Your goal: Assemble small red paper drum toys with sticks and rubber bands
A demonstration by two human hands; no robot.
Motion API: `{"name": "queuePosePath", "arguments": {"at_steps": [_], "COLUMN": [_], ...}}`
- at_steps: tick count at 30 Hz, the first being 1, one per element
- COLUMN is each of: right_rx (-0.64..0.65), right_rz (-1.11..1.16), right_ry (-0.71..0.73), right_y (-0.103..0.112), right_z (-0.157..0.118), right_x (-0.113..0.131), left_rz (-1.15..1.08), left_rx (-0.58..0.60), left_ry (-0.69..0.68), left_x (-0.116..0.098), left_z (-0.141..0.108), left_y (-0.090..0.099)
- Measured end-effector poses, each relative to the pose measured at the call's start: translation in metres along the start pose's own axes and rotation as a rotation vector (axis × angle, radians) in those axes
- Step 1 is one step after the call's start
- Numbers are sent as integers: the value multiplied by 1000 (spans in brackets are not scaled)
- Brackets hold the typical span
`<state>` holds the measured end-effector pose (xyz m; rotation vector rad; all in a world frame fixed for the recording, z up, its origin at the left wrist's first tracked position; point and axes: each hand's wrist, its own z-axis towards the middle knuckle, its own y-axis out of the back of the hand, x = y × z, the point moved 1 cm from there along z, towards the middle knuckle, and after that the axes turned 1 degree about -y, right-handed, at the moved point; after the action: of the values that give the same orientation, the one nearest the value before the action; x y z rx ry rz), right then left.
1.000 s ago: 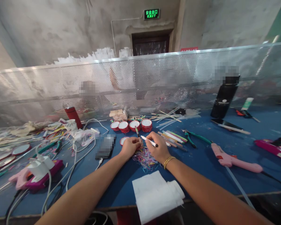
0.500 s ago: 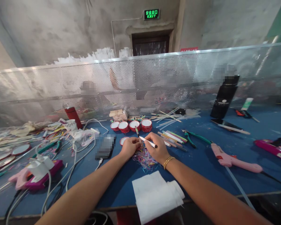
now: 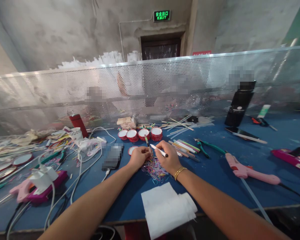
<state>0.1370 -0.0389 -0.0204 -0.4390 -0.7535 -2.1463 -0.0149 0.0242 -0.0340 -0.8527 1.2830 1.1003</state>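
My left hand (image 3: 140, 156) pinches a narrow strip (image 3: 146, 141), dark with a light green part near its upper end. It tilts up and away from my fingers. In my right hand (image 3: 168, 158) is a white marker pen (image 3: 159, 150) with a black end, held in a writing grip. The pen's far tip is close to the strip; whether they touch I cannot tell. Under both hands lies a pile of colourful small rubber bands (image 3: 156, 171). Partly behind my left hand is a round white disc with a red rim (image 3: 132, 150).
Several stacks of red-rimmed discs (image 3: 143, 134) stand ahead. Coloured pens (image 3: 186, 146), pliers (image 3: 202, 148) and a pink glue gun (image 3: 247, 170) lie to the right, a black bottle (image 3: 240, 105) behind. Leftward are a phone (image 3: 113, 156) and cables; nearer, white tissue (image 3: 167, 210).
The marker's tip has shifted slightly up and to the right, a little apart from the strip. More of the strip shows above my left fingers. The rest stays put.
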Motion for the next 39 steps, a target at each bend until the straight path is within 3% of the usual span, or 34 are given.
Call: {"name": "queuePosePath", "arguments": {"at_steps": [4, 8, 15, 25, 39], "right_rx": [-66, -54, -20, -36, -77], "right_rz": [18, 5, 31, 2, -17], "right_ry": [34, 92, -13, 112, 55], "right_y": [2, 3, 6, 5, 7], "right_z": [1, 2, 0, 2, 1], "right_x": [-1, 2, 4, 5, 3], "left_rz": [-16, -32, -53, 3, 30], "left_rx": [5, 28, 50, 68, 29], "left_ry": [20, 22, 14, 20, 9], "left_x": [0, -1, -3, -4, 0], "left_z": [-1, -2, -4, -6, -2], "left_y": [1, 2, 1, 1, 3]}}
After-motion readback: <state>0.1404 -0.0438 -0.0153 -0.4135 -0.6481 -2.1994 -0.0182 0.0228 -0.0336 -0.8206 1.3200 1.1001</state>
